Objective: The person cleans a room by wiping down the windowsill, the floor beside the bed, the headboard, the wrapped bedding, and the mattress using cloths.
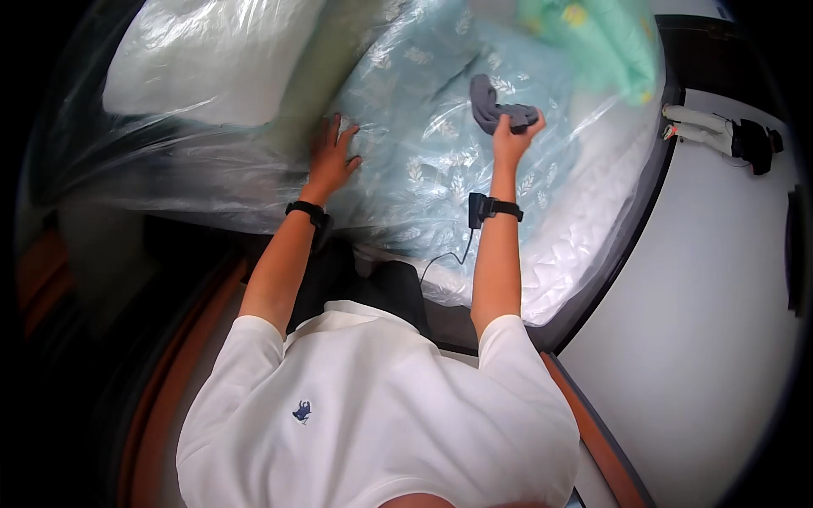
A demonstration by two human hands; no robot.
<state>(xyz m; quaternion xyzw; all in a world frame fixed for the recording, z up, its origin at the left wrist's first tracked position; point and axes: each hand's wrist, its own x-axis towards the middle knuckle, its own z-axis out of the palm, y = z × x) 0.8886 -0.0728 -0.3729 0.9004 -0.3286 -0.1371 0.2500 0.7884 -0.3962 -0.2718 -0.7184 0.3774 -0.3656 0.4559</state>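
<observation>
Between the thumb and fingers of my right hand (515,140) is a dark grey sock (484,100); its loose end curls up and to the left. It lies over the clear plastic sheet (423,182) that covers a pale blue bed cover with white leaf prints. My left hand (333,157) rests on the plastic, fingers spread, with nothing held. It is beside the edge of an olive-green fabric (318,89) under the plastic. Each wrist wears a black strap, and a thin cable hangs from the right one.
A white bundle (203,59) lies under plastic at the upper left. Mint-green fabric with yellow spots (597,42) is at the upper right. A white quilted mattress edge (563,262) runs along the right side. Past the dark bed frame, a person (732,140) is visible on the right.
</observation>
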